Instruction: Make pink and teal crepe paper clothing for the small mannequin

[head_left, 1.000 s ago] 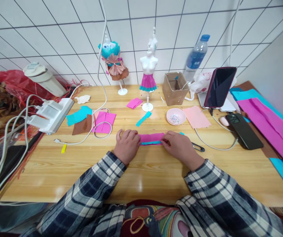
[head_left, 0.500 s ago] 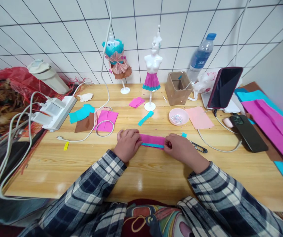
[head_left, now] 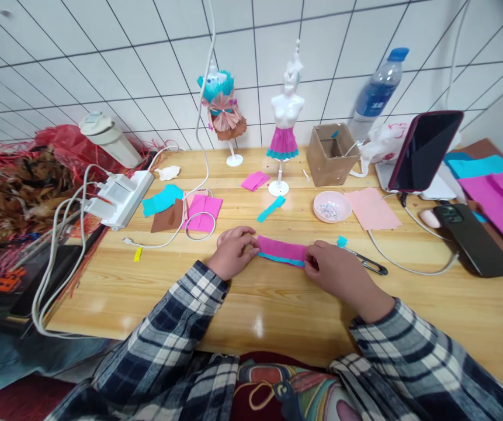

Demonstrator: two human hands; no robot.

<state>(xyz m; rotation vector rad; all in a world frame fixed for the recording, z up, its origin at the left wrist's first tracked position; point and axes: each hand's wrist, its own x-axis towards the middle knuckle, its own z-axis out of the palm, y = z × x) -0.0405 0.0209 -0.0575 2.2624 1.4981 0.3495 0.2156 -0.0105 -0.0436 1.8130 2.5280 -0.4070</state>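
A magenta crepe paper strip [head_left: 281,248] with a blue lower edge stretches between my hands, just over the table. My left hand [head_left: 235,252] is closed on its left end, fingers bent. At the right end, my right hand [head_left: 332,266] pinches the strip between thumb and fingers. Behind it stands a small white mannequin [head_left: 287,108] wearing a magenta skirt [head_left: 283,142] with a blue hem. A short blue paper strip [head_left: 271,209] and a folded magenta piece [head_left: 255,180] lie on the table beyond my hands. Tweezers [head_left: 367,262] rest beside my right hand, partly hidden.
A pink dish [head_left: 332,207] of sequins, a cardboard box [head_left: 330,155] and a phone on a stand [head_left: 426,152] stand at the right. Another decorated mannequin [head_left: 224,111] is at the back. A power strip [head_left: 122,202] and white cables crowd the left.
The view has turned slightly left, so everything sits further right in the picture. The strip stays between my hands, and a little more of it shows at a slight tilt.
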